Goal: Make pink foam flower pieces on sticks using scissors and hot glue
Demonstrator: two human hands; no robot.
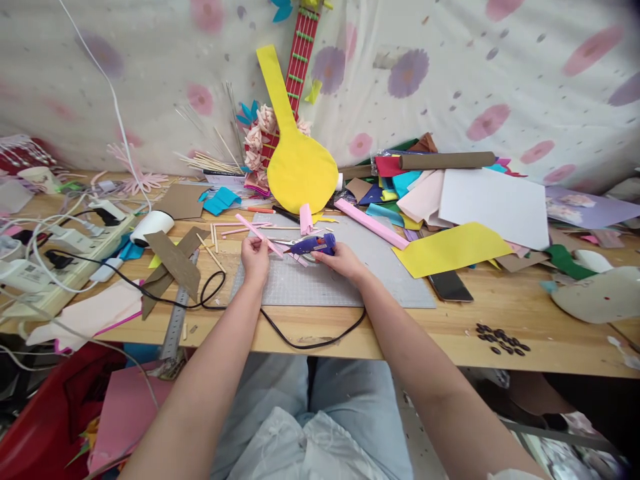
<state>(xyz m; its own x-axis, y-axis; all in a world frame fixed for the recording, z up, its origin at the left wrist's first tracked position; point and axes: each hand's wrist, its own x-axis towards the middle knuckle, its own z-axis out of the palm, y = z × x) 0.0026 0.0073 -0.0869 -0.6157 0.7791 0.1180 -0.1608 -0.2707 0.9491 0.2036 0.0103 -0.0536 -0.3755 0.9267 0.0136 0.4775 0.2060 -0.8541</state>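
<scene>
my glue gun point(320, 245), dark blue; the cord point(310, 347), black; my strip point(256, 232), pale pink; my cutting mat point(320, 288), grey with a fine grid; my jeans point(357, 400), light blue; the paddle-shaped cutout point(303, 175), plain yellow; the instrument neck point(302, 50), red banded green; the backdrop point(530, 77), white with pink and purple flowers.

head view: from head height | faces forward and steeply down | near: lap point(350, 390) | middle: left hand point(255, 261) and right hand point(344, 261), close below | far: flowered sheet point(400, 120) | span: wide, power strip point(91, 255) left, dark pieces point(510, 341) right
</scene>
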